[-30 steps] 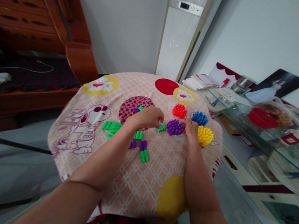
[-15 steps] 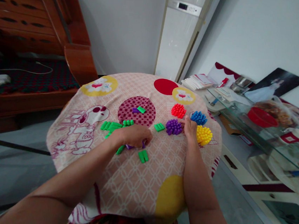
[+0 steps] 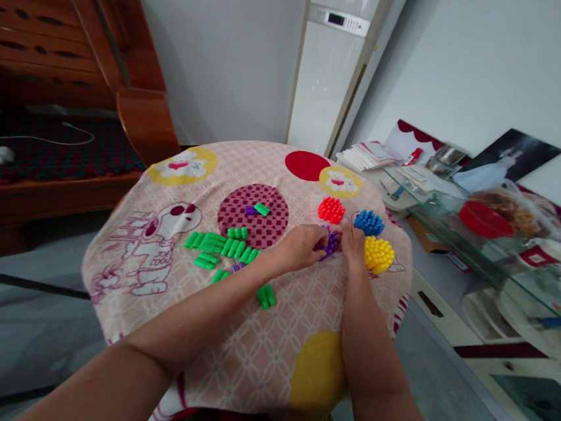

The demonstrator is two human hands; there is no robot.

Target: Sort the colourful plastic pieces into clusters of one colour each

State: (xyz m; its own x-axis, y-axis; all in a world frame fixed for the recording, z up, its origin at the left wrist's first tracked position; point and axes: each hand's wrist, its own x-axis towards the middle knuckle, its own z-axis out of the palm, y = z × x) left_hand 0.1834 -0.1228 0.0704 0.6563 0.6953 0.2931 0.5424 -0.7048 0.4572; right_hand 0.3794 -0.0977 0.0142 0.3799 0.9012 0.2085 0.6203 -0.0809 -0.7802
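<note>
My left hand (image 3: pixel 299 247) is closed in a pinch against the purple peg cluster (image 3: pixel 331 240), which it mostly hides. My right hand (image 3: pixel 351 240) rests with curled fingers on the other side of that cluster, gripping it. Round it stand a red peg cluster (image 3: pixel 331 209), a blue one (image 3: pixel 369 222) and a yellow one (image 3: pixel 379 254). Loose green pegs (image 3: pixel 218 244) lie left of my left forearm, with a green pair (image 3: pixel 266 295) nearer me. A purple and green piece (image 3: pixel 255 209) lies on the dark red circle.
The round table carries a pink cartoon cloth (image 3: pixel 170 226). A wooden bench (image 3: pixel 74 85) stands at left, a tall white appliance (image 3: pixel 329 63) behind. At right a glass shelf (image 3: pixel 480 243) holds a red bowl (image 3: pixel 487 219), papers and clutter.
My left hand went from the loose pegs near the table's middle to the right, up to the purple cluster. The loose purple pegs it covered are gone from that spot. My right hand stayed put.
</note>
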